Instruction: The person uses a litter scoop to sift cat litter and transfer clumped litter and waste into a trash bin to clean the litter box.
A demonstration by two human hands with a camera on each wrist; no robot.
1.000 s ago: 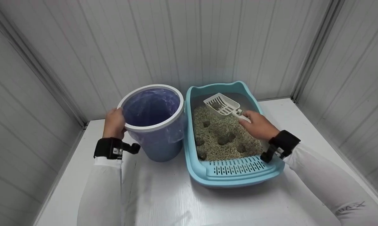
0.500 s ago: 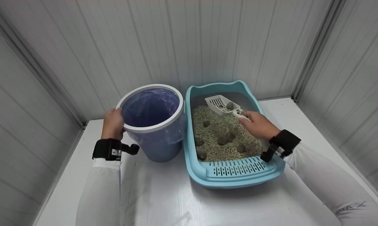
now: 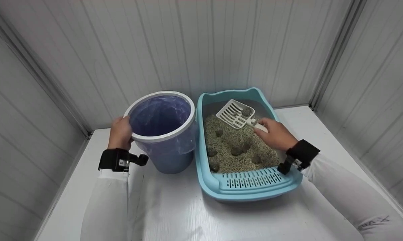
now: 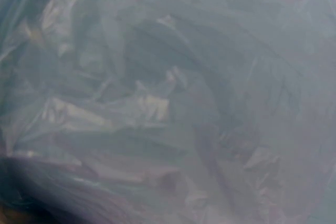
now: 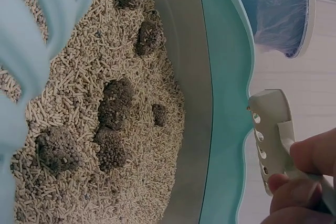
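At centre frame the right hand (image 3: pixel 275 134) grips the handle of the white scoop (image 3: pixel 235 114), now lifted clear of the litter box (image 3: pixel 251 187) with what looks like one clump aboard, ready for dumping, while the left hand (image 3: pixel 120 132) still clasps the lined bin's (image 3: pixel 161 134) rim.

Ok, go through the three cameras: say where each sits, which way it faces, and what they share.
Head: worn on the head, faces forward and down at the bin, litter box and scoop; left hand and right hand show.
Left wrist: pressed close to the bin's plastic liner; no hand is plainly visible.
Right wrist: faces along the litter; fingertips hold the scoop.
Shared: head and right wrist both show litter box, clumps, scoop and bin.
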